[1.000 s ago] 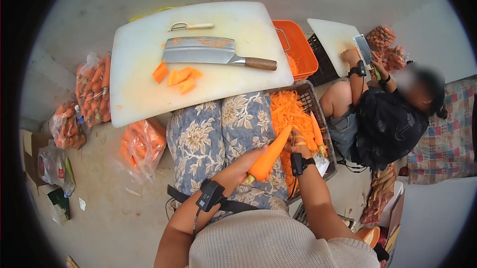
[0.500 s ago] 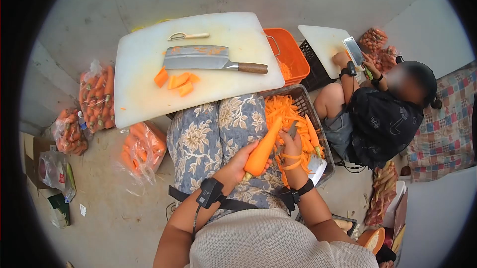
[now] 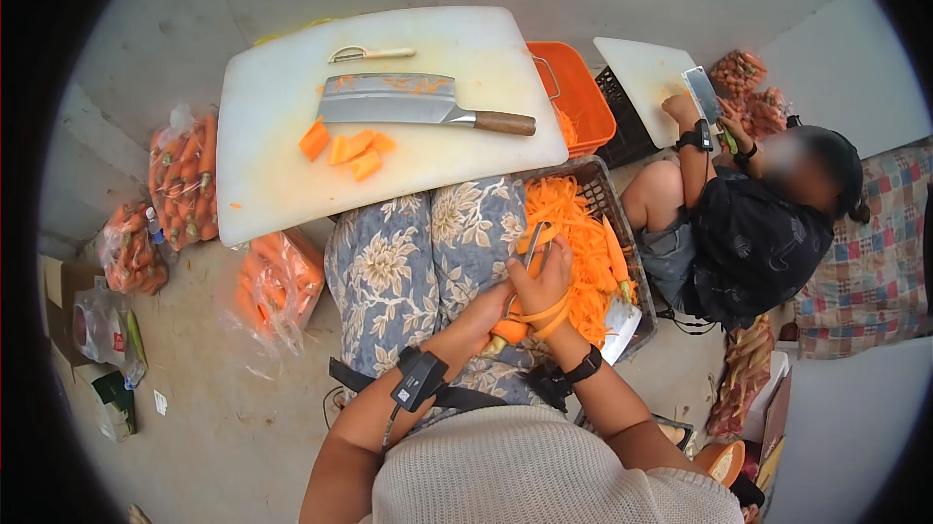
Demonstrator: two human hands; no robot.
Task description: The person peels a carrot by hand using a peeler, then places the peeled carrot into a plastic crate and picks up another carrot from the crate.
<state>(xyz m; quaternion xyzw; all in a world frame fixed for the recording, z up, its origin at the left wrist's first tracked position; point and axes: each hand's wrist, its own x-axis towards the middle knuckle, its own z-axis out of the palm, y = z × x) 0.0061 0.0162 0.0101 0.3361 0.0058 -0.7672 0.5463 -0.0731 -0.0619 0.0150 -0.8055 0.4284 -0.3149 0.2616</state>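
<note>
orange carrot point(image 3: 507, 331) is sitting in our left hand point(image 3: 483, 315), whose fingers are closing round its thick end just above our lap. our right hand point(image 3: 542, 276) is wrapping over the upper part of it and gripping a peeler point(image 3: 533, 237), its metal head poking out past the fingers. a strip of peel point(image 3: 552, 315) is curling across the heel of that hand.

just beside our right knee a dark crate point(image 3: 610, 184) is holding a heap of peel ribbons point(image 3: 573, 218) and a peeled carrot point(image 3: 614, 252) lying on top. beyond it an orange basket point(image 3: 583, 87) is holding a few orange shreds. clear bags of carrots point(image 3: 180, 174) are slumping on the floor to our left.

the carrot we are holding is looking bright and smooth where it is showing, but most of its length is hiding under our right hand, and we cannot make out its tip or the peeler's blade.

across our knees a white cutting board point(image 3: 272, 174) is carrying a cleaver point(image 3: 389, 99) and carrot chunks point(image 3: 350, 147). a co-worker's hand point(image 3: 680, 108) is resting on another board point(image 3: 641, 72), partly cut off by the basket.
</note>
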